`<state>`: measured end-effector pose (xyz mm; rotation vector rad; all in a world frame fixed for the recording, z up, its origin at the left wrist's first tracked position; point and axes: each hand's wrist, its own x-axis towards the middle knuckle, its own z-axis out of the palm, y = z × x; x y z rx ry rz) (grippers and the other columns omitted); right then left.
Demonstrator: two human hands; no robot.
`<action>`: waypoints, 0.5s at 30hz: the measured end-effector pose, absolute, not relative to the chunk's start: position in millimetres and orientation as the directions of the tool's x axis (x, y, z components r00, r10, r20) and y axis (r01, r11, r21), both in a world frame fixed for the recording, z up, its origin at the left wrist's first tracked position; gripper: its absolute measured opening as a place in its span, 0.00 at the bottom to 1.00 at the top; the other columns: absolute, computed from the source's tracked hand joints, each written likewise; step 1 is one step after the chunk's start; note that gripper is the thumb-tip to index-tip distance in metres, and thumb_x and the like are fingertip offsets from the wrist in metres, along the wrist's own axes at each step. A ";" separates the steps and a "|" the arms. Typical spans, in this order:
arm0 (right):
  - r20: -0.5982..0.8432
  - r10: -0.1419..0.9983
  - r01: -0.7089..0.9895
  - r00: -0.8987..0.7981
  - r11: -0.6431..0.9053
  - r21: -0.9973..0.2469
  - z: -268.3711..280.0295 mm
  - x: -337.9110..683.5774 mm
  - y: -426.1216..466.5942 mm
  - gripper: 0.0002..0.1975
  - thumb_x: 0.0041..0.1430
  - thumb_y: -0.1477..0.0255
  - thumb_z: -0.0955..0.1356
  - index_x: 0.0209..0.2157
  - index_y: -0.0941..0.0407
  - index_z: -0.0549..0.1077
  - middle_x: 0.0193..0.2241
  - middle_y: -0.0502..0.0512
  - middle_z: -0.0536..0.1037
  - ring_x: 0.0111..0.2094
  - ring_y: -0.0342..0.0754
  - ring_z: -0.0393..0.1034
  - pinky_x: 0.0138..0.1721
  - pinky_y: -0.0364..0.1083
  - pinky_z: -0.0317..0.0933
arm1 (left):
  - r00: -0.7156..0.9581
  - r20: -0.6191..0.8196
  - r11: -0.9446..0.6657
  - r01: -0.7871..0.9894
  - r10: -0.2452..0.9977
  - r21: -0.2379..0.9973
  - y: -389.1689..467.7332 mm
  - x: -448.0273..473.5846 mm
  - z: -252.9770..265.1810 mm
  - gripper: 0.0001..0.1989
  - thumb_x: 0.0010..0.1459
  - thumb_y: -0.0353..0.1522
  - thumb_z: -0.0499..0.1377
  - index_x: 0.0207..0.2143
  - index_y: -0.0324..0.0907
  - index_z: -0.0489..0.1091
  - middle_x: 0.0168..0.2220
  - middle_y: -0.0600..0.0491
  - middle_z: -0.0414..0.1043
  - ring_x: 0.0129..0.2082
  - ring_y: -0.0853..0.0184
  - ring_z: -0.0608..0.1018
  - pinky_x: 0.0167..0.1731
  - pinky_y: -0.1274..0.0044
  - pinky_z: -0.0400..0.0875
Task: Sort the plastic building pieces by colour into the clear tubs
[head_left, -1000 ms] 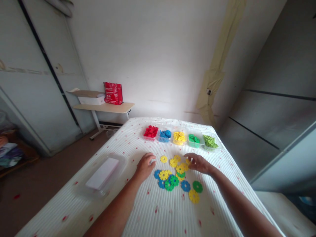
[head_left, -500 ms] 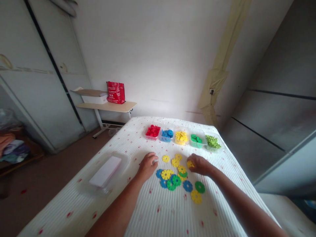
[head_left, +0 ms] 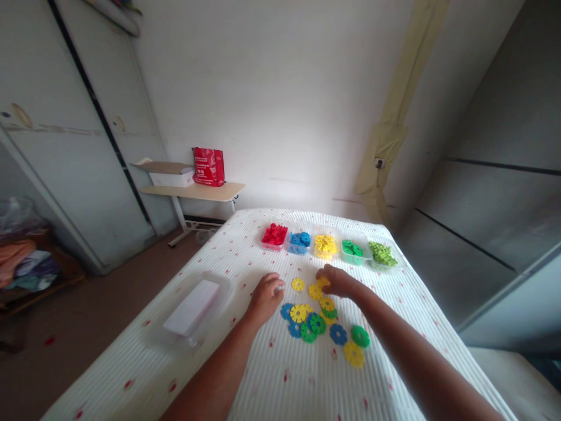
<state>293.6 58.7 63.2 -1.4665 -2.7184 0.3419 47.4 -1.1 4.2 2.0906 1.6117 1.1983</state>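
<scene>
Your right hand (head_left: pixel 336 281) has slid leftward onto the flat, petal-edged yellow discs (head_left: pixel 316 290) mid-bed, fingers curled over one, while your left hand (head_left: pixel 265 294) rests loosely closed, holding nothing.

yellow discs (head_left: pixel 314 290) | flat on bed | maybe 1 under fingers

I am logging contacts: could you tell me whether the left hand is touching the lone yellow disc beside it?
Apart: the head view shows white cover between the left hand and the yellow disc.
</scene>
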 end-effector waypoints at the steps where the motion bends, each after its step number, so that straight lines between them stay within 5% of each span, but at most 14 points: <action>1: -0.076 0.841 0.835 -0.535 0.514 -0.198 64.4 293.7 56.5 0.20 0.43 0.75 0.69 0.43 0.56 0.71 0.41 0.56 0.70 0.40 0.48 0.67 0.39 0.44 0.59 | 0.059 0.452 -0.363 0.690 0.890 0.627 -1.4 47.4 4.6 0.09 0.47 0.26 0.55 0.32 0.41 0.72 0.43 0.49 0.70 0.46 0.64 0.71 0.49 0.70 0.66; 9: -0.132 0.888 0.897 -0.440 0.428 -0.106 95.5 290.8 56.1 0.17 0.37 0.73 0.73 0.35 0.55 0.72 0.34 0.53 0.74 0.34 0.48 0.68 0.31 0.41 0.57 | 0.049 0.441 -0.345 0.703 0.896 0.622 -1.4 49.6 5.7 0.10 0.47 0.26 0.55 0.32 0.41 0.73 0.43 0.48 0.70 0.46 0.64 0.71 0.49 0.70 0.66; 15: 0.203 0.946 0.958 -0.254 0.276 -0.085 142.3 287.4 91.0 0.24 0.51 0.70 0.66 0.52 0.55 0.63 0.47 0.60 0.68 0.37 0.48 0.69 0.34 0.42 0.58 | 0.052 0.414 -0.328 0.701 0.909 0.634 -3.3 49.3 11.7 0.10 0.47 0.26 0.55 0.33 0.42 0.73 0.43 0.49 0.70 0.46 0.64 0.71 0.49 0.70 0.65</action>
